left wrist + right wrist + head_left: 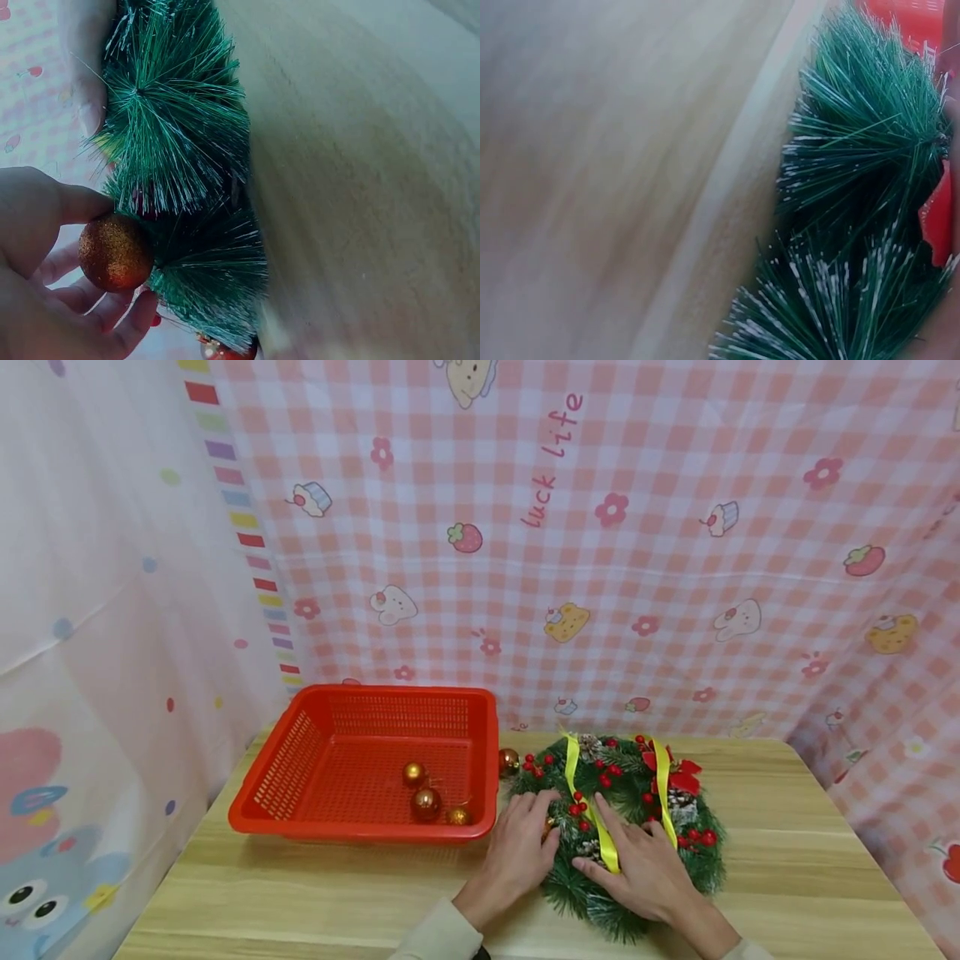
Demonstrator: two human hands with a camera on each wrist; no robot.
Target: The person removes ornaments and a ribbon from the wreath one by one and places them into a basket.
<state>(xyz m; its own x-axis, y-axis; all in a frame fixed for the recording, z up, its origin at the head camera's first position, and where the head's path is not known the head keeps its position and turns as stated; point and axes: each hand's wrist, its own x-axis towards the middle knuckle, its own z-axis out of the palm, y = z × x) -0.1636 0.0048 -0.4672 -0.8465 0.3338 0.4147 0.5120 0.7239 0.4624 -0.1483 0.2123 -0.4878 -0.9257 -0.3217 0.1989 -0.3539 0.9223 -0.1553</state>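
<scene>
Orange glitter coats the bauble [115, 253], which sits in the left hand [521, 843] at the wreath's left edge. Left wrist view: it is pinched, one digit on top, the others curled around behind and below. It is round, so I log no long axis. The wreath [621, 914] lies flat, just to the right of the left hand; I judge the next move turns on that sideways relation, left hand nearer. Right hand [648, 868]: over the wreath, thumb and index spread apart; I cannot tell what its other fingertips do. Possible obstructions: a yellow ribbon [572, 768] running under the right index, berries [577, 806] close by. Second ribbon [663, 793] on the far side. Further left, the red basket [367, 832] holds three gold balls [426, 804]; another ball [508, 763] rests between basket and wreath. All on a wooden table [787, 860].
</scene>
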